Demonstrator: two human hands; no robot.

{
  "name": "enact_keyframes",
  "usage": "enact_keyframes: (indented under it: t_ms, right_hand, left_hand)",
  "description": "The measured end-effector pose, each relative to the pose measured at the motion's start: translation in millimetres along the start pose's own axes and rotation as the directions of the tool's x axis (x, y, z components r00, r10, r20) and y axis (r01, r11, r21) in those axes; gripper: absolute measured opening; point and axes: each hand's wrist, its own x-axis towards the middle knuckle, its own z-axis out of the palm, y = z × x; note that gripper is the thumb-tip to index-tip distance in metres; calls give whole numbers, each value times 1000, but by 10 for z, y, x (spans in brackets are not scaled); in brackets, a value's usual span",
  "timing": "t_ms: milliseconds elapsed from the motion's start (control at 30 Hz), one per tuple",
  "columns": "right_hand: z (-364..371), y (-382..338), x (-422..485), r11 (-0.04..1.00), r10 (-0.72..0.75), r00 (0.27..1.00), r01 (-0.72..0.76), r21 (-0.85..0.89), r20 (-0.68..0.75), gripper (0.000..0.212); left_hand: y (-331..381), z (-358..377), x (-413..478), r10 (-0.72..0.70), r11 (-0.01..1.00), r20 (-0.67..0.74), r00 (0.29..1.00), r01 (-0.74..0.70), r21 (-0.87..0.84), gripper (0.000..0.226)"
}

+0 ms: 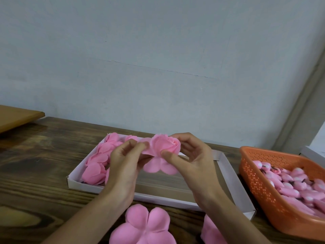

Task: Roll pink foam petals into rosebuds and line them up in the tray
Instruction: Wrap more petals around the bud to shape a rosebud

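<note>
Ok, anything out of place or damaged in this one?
Only the white tray: its right end wall leans outward and the far corner flap sits loose. Finished roses lie inside it, nothing has spilled from the orange basket, and the left hand and right hand pinch a rosebud normally.

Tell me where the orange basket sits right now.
In the head view, the orange basket sits on the wooden table at the far right, just right of the white tray, and holds small pink pieces.

One tray, one orange basket, one held rosebud, perhaps six trayed rosebuds, two petal sheets
</note>
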Motion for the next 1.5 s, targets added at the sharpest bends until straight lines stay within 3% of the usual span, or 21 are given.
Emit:
enact_keyframes:
  t_ms: [233,467,567,733,900,1067,1233,1367,1433,1500]
  right_hand:
    - [31,-2,-13,998,-28,996,32,-45,85,28]
    - [26,-18,-4,993,29,1000,-29,-119,-2,21]
    - [16,-30,0,988,42,999,-46,-146,-26,20]
    - [10,-42,15,988,15,999,-22,-151,-44,18]
    - [0,-29,19,993,21,999,-23,-115,-25,18]
    - [-53,-22,39,996,88,996,-88,10,-28,19]
    - [-130,-30,85,990,119,989,-112,81,-89,15]
    - [-192,-23,131,981,161,975,-140,136,-155,14]
    - [-214,-6,140,981,162,970,-138,137,-182,17]
    - [-225,13,138,982,164,966,-140,131,-198,16]
  left_hand:
    - [26,10,-48,152,985,-14,988,-150,83,10]
    - [89,47,-104,240,970,24,971,-241,47,8]
    - [91,54,-125,273,959,61,960,-277,61,21]
    - [133,109,-166,381,911,129,916,-395,116,22]
    - [127,117,-196,404,894,135,905,-422,152,22]
    - [150,123,-175,364,911,174,915,-389,140,18]
    - [184,72,-126,236,971,264,935,-237,-27,23]
    - [173,14,-46,52,956,360,931,-151,251,30]
    - [99,-8,-29,-32,959,387,922,-81,271,29]
    - [8,-11,-24,-56,979,319,946,-10,203,31]
